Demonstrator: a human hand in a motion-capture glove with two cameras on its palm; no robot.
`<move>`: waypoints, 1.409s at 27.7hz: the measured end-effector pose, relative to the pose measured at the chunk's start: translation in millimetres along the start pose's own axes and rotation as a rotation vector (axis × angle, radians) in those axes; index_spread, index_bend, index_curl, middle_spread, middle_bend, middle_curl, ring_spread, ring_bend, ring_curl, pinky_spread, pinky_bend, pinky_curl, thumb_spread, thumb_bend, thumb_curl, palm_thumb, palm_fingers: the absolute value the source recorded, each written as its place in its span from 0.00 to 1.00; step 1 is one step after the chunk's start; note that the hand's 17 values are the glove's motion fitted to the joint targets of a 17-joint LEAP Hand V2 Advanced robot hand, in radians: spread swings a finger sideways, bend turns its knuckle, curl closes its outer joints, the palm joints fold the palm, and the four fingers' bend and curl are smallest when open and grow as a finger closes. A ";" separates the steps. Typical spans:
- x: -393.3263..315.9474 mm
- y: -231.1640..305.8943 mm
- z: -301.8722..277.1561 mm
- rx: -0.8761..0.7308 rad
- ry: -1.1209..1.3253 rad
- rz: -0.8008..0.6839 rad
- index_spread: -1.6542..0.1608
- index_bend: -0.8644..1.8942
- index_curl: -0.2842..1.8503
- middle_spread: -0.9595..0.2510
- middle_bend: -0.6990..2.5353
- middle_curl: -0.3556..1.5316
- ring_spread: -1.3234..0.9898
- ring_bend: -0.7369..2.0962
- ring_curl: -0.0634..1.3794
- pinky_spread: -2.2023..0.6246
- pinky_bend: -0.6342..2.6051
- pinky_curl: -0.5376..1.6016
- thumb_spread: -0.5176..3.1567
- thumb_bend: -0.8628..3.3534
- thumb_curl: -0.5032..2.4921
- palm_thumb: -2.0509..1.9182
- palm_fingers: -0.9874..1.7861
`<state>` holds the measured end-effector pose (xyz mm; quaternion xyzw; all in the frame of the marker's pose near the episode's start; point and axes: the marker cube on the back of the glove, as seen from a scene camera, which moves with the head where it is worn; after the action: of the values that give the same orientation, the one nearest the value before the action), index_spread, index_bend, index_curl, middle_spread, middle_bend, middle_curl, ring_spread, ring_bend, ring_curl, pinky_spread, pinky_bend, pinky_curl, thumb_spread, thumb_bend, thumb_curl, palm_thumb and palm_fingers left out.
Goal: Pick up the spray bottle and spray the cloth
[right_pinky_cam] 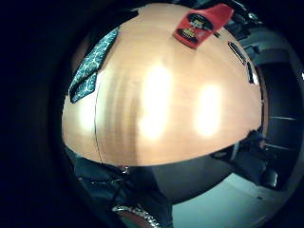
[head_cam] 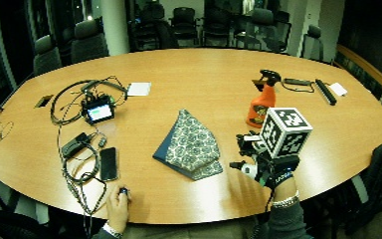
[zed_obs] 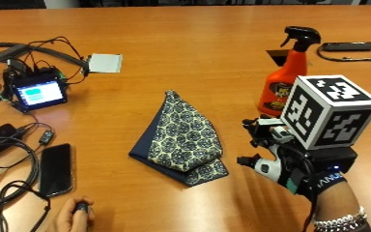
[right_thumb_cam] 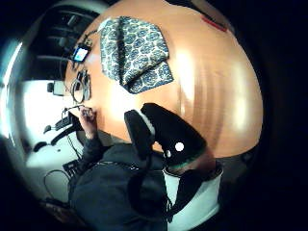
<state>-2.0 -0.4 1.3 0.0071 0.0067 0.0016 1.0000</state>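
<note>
An orange spray bottle (zed_obs: 282,82) with a black trigger head stands upright on the wooden table (zed_obs: 192,43). A folded blue and cream patterned cloth (zed_obs: 182,137) lies flat to its left, near the middle of the table. My gloved right hand (zed_obs: 301,169) hovers over the table near the front edge. It is in front of the bottle, to the right of the cloth, and touches neither. In the thumb side palm view its black fingers (right_thumb_cam: 168,132) stick out relaxed and hold nothing, with the cloth (right_thumb_cam: 134,53) beyond them. The little finger side palm view shows the bottle (right_pinky_cam: 202,23) beyond bare tabletop.
A small lit screen device (zed_obs: 37,92) with cables sits at the left, with a white pad (zed_obs: 104,63) behind it. A black phone (zed_obs: 57,169) lies near the front left. The bare left hand (zed_obs: 76,215) rests at the front edge on a small black thing. Black items (zed_obs: 349,47) lie at the far right.
</note>
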 end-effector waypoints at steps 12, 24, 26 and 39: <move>-4.6 -4.4 3.6 0.008 0.040 0.003 0.67 0.39 0.22 0.73 0.29 0.27 0.53 0.35 0.14 0.84 0.27 0.33 0.39 0.23 0.20 0.60 0.47; -9.1 -22.2 -3.5 0.071 0.074 0.004 0.64 0.39 0.25 0.72 0.28 0.31 0.53 0.34 0.17 0.85 0.25 0.35 0.44 0.22 0.22 0.61 0.49; -7.7 -29.5 -4.7 0.083 0.077 0.024 0.64 0.39 0.26 0.72 0.28 0.31 0.53 0.34 0.17 0.86 0.25 0.35 0.44 0.22 0.22 0.61 0.49; 29.2 -86.0 -30.8 0.259 0.068 0.258 0.66 0.39 0.28 0.71 0.28 0.34 0.52 0.37 0.21 0.86 0.24 0.35 0.46 0.22 0.24 0.63 0.59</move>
<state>27.0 -85.9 -31.1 0.1367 0.0398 0.1290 0.9814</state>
